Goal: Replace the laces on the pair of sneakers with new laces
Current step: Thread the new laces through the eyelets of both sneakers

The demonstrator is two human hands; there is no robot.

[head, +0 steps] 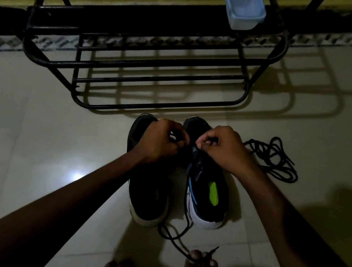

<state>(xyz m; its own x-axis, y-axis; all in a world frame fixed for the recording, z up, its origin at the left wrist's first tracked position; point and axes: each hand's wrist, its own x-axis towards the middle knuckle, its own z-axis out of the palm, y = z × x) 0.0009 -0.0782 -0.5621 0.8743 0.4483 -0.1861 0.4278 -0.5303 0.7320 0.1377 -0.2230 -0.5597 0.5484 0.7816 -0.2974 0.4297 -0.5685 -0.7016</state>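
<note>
Black lace (186,219) trailed from the right sneaker (207,194) up to both hands; the left hand (161,142) and right hand (223,149) each pinched it above the eyelets, fingers curled; the 2nd sneaker (148,196) sat just beside; a loose lace (274,157) lay right; a metal rack (156,107) edged the toes; tile floor (50,130) spread left.
</note>
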